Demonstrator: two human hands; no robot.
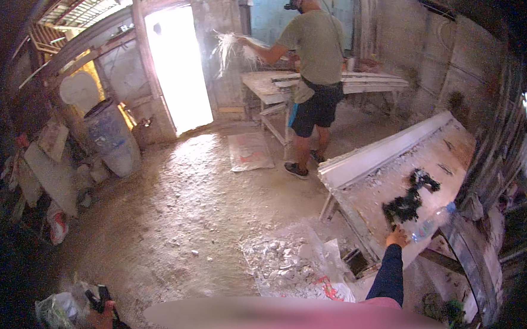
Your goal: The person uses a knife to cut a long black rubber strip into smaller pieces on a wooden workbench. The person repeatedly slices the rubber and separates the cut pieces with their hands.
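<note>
My right arm, in a dark sleeve, reaches to the worktable on the right. My right hand [397,237] lies near its front edge, fingers stretched out at the lower end of a tangled black clump [405,203]; whether they touch it is unclear. Just right of that hand a clear plastic bottle [432,223] with a blue cap lies on its side. My left hand [105,318] is low at the left, partly in shadow, closed around a dark object [97,299] whose kind I cannot make out. Beside it is a crumpled clear plastic bag [59,309].
A long white moulding [389,148] lies along the worktable [368,214]. White broken pieces [285,255] cover a sheet on the floor. Farther off, a person [317,48] holds pale fibres [226,50] by another table [267,90]. A blue drum [113,136] and boards [51,174] stand left.
</note>
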